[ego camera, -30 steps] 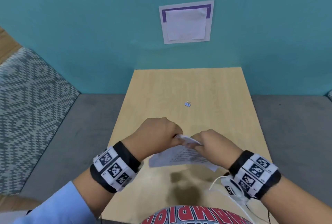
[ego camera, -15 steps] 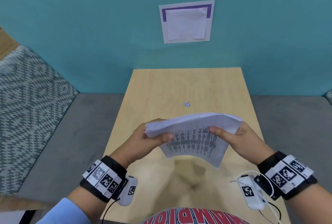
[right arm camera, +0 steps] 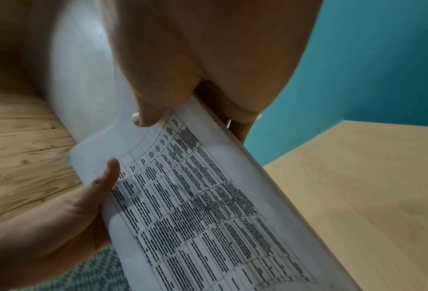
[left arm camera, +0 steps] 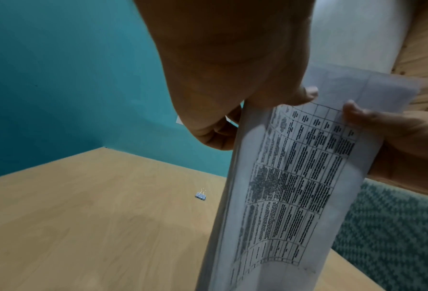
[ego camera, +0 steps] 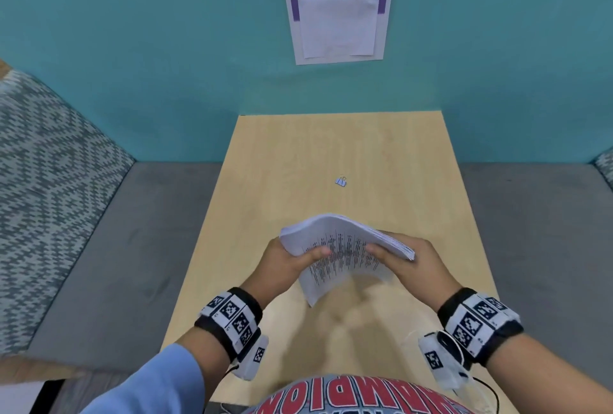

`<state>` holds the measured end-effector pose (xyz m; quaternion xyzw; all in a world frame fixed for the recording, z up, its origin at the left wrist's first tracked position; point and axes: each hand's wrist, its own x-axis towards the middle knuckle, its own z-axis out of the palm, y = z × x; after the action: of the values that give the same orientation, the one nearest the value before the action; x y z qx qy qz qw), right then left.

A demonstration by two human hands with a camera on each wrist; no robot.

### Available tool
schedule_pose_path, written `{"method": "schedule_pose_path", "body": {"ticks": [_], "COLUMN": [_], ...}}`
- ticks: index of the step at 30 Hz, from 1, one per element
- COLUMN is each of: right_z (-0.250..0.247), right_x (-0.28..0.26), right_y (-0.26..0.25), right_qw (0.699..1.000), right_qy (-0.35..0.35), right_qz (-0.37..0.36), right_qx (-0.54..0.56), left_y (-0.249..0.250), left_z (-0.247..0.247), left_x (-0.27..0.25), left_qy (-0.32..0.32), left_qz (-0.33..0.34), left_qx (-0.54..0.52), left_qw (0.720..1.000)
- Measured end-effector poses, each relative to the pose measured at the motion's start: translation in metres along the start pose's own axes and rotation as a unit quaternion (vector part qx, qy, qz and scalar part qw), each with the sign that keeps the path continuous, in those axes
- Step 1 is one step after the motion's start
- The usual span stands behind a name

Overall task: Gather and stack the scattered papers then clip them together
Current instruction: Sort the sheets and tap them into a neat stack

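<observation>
One stack of papers (ego camera: 345,247) is already gathered and held above the near middle of the surface (ego camera: 398,155), bowed upward. The left hand (ego camera: 285,264) pinches its 9 o'clock edge, thumb on the printed face, and the right hand (ego camera: 408,261) pinches the 3 o'clock edge. Squaring looks nearly finished; clipping remains. The clip (ego camera: 341,181) lies alone at 12 o'clock, well apart. No containers show.

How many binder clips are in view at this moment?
1. The binder clip lies alone on the table, beyond the paper stack; another could be hidden beneath it.
</observation>
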<state>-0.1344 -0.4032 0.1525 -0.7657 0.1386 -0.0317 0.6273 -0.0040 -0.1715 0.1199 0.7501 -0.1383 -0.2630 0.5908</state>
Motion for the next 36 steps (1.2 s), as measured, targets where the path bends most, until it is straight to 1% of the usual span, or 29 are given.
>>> {"method": "schedule_pose_path", "body": {"ticks": [2, 5, 8, 11, 13, 16, 19, 22, 23, 27, 34, 36], "right_z": [-0.001, -0.006, -0.016, -0.027, -0.033, -0.034, -0.030, -0.026, -0.025, -0.022, -0.009, -0.004], "right_x": [0.003, 0.008, 0.016, 0.023, 0.027, 0.034, 0.040, 0.046, 0.047, 0.051, 0.063, 0.068], "right_y": [0.002, 0.009, 0.007, -0.003, -0.010, -0.013, -0.009, 0.002, 0.005, 0.014, 0.027, 0.031], "right_qw": [1.000, 1.000, 1.000, 0.995, 0.990, 0.987, 0.984, 0.978, 0.976, 0.973, 0.971, 0.970], "right_qy": [0.021, 0.017, 0.005, -0.029, -0.056, -0.082, -0.096, -0.089, -0.085, -0.088, -0.077, -0.080], "right_qz": [0.000, 0.004, 0.022, 0.071, 0.081, 0.066, 0.064, 0.081, 0.086, 0.101, 0.127, 0.136], "right_qx": [-0.021, -0.018, 0.008, 0.067, 0.097, 0.118, 0.137, 0.173, 0.180, 0.187, 0.186, 0.184], "left_y": [0.001, 0.006, 0.016, 0.035, 0.048, 0.056, 0.058, 0.059, 0.058, 0.054, 0.041, 0.036], "left_z": [-0.001, -0.005, -0.013, -0.024, -0.029, -0.031, -0.028, -0.026, -0.027, -0.035, -0.038, -0.041], "left_x": [0.002, 0.007, 0.010, 0.011, 0.010, 0.012, 0.013, 0.013, 0.014, 0.021, 0.022, 0.022], "left_qy": [0.015, 0.025, -0.019, -0.066, -0.075, -0.054, -0.032, -0.019, -0.006, 0.071, 0.111, 0.120], "left_qz": [-0.001, -0.023, -0.034, -0.043, -0.035, -0.023, -0.030, -0.034, -0.027, 0.022, 0.031, 0.018], "left_qx": [-0.010, -0.002, 0.016, 0.042, 0.038, -0.013, -0.059, -0.107, -0.117, -0.082, -0.061, -0.059], "left_qw": [1.000, 0.999, 0.999, 0.996, 0.996, 0.998, 0.997, 0.993, 0.993, 0.994, 0.992, 0.991]}}
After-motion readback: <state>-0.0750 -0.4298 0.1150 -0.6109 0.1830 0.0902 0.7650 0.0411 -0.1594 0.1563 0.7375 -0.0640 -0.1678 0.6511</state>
